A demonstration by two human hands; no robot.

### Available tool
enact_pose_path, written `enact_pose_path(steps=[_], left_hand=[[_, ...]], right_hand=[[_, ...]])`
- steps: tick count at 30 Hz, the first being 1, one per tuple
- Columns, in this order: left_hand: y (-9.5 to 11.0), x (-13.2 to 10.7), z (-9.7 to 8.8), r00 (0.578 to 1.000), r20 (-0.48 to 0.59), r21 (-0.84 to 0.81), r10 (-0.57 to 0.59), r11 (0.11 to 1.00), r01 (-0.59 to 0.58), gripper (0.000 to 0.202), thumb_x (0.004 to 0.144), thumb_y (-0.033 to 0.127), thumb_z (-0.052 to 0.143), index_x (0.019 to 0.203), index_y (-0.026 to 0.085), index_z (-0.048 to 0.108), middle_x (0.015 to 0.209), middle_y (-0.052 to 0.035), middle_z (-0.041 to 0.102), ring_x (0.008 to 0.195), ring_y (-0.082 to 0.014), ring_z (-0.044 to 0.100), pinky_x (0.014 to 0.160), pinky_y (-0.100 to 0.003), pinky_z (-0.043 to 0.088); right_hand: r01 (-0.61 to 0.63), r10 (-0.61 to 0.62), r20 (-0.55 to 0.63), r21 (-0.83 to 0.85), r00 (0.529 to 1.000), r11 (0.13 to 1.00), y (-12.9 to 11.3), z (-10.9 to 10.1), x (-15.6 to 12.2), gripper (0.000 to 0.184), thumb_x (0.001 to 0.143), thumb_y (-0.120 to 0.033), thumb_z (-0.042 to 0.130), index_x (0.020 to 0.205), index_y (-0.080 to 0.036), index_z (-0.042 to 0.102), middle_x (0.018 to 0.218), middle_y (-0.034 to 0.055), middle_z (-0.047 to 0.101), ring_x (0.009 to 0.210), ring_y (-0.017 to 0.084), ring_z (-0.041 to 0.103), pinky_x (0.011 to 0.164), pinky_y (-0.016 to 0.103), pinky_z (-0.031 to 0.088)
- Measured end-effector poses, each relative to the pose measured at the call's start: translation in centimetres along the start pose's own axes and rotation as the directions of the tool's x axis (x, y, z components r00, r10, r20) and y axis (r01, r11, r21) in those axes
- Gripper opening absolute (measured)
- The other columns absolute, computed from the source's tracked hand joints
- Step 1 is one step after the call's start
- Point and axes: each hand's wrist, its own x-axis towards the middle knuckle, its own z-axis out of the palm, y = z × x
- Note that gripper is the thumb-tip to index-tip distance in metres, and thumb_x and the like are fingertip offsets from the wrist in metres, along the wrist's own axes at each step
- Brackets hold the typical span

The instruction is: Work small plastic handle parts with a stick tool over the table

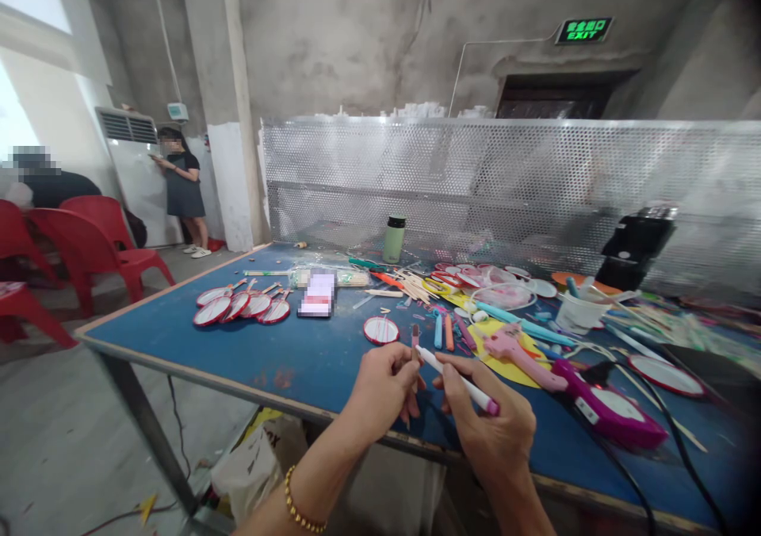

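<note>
Near the table's front edge, my left hand pinches a small thin stick upright; its upper end is brown and my fingers hide its middle. My right hand grips a white marker pen with a pink end, its other end touching or very close to the stick. Just beyond my left hand lies a small round white disc with a red rim. Several similar red-rimmed discs with short handles are grouped at the left, partly overlapping.
A phone lies on the blue table, with a green bottle behind. To the right are loose sticks, a pink glue gun, a purple device, cables and a white cup. Red chairs and two people are at left.
</note>
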Motion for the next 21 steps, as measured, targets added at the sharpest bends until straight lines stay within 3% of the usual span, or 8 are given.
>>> enact_pose_path(steps=[4, 11, 17, 21], left_hand=[[-0.17, 0.1, -0.03, 1.0, -0.005, 0.0, -0.001, 1.0, 0.001, 0.016, 0.083, 0.027, 0.048, 0.072, 0.016, 0.053, 0.041, 0.004, 0.05, 0.03, -0.0085, 0.044, 0.032, -0.017, 0.034], [-0.02, 0.0, 0.02, 1.0, -0.003, 0.009, 0.008, 1.0, -0.008, 0.019, 0.084, 0.028, 0.049, 0.069, 0.016, 0.052, 0.041, 0.0038, 0.05, 0.03, -0.0075, 0.042, 0.032, -0.016, 0.034], [-0.29, 0.07, -0.09, 1.0, -0.015, -0.001, 0.008, 1.0, -0.008, 0.014, 0.082, 0.026, 0.049, 0.074, 0.016, 0.055, 0.045, 0.0041, 0.052, 0.031, -0.0083, 0.045, 0.032, -0.017, 0.035], [-0.13, 0.02, -0.1, 1.0, -0.006, 0.006, 0.009, 1.0, -0.009, 0.016, 0.083, 0.026, 0.048, 0.071, 0.016, 0.053, 0.042, 0.0039, 0.051, 0.031, -0.0081, 0.044, 0.032, -0.017, 0.035]], right_hand=[[-0.017, 0.016, -0.046, -0.008, 0.999, 1.0, 0.08, 0.0, -0.09, 0.016, 0.089, -0.026, 0.057, 0.086, -0.02, 0.072, 0.065, -0.0001, 0.071, 0.046, 0.01, 0.06, 0.052, 0.019, 0.052], [0.007, -0.007, 0.013, 0.017, 1.0, 1.0, 0.16, 0.04, -0.11, 0.016, 0.089, -0.026, 0.057, 0.088, -0.021, 0.072, 0.066, -0.0006, 0.071, 0.048, 0.011, 0.061, 0.057, 0.02, 0.054], [-0.042, 0.042, -0.047, 0.005, 0.998, 0.999, 0.11, -0.02, -0.16, 0.016, 0.088, -0.027, 0.058, 0.087, -0.02, 0.072, 0.066, -0.0005, 0.071, 0.047, 0.011, 0.062, 0.053, 0.02, 0.053], [-0.008, 0.009, -0.025, 0.018, 1.0, 1.0, 0.11, -0.03, -0.17, 0.015, 0.088, -0.025, 0.058, 0.087, -0.021, 0.072, 0.066, -0.0008, 0.071, 0.048, 0.011, 0.062, 0.052, 0.02, 0.052]])
